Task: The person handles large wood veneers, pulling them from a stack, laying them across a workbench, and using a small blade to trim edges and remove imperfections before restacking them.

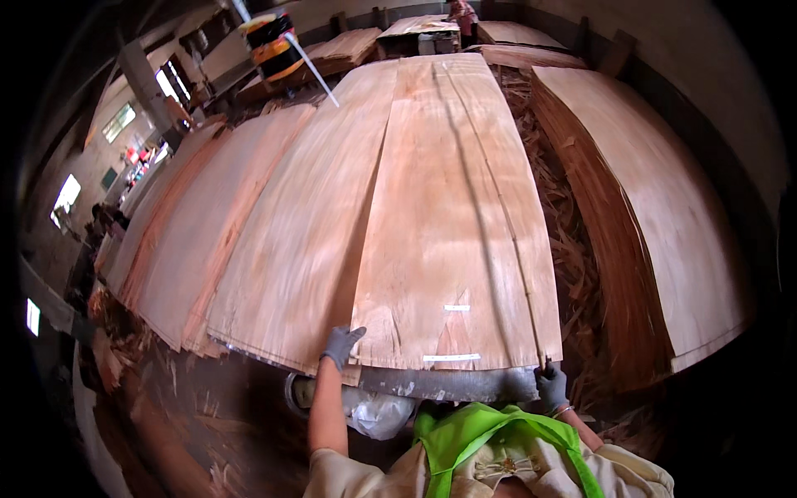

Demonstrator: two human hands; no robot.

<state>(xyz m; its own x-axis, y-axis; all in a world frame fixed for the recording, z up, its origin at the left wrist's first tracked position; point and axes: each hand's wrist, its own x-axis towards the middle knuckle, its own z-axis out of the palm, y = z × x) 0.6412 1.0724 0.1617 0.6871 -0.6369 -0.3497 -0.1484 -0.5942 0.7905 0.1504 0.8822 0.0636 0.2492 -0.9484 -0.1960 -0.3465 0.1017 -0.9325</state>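
A long sheet of pale wood veneer (432, 207) stretches away from me over a table, with two white tape strips (452, 358) across splits near its close end. My left hand (339, 345), in a grey glove, closes on the sheet's left edge by the near corner. A thin long stick (513, 236) lies lengthwise over the sheet's right side, with a dark shadow beside it. Its near end is in my gloved right hand (551, 387), just past the near right corner; those fingers are curled and partly hidden. Another veneer sheet (303, 224) lies directly to the left.
A thick veneer stack (664, 207) stands on the right, and more stacks (224, 216) are on the left. Torn veneer scraps (573, 249) litter the gap on the right. A white plastic bag (378, 413) sits below the near edge. A co-worker (463, 17) stands at the far end.
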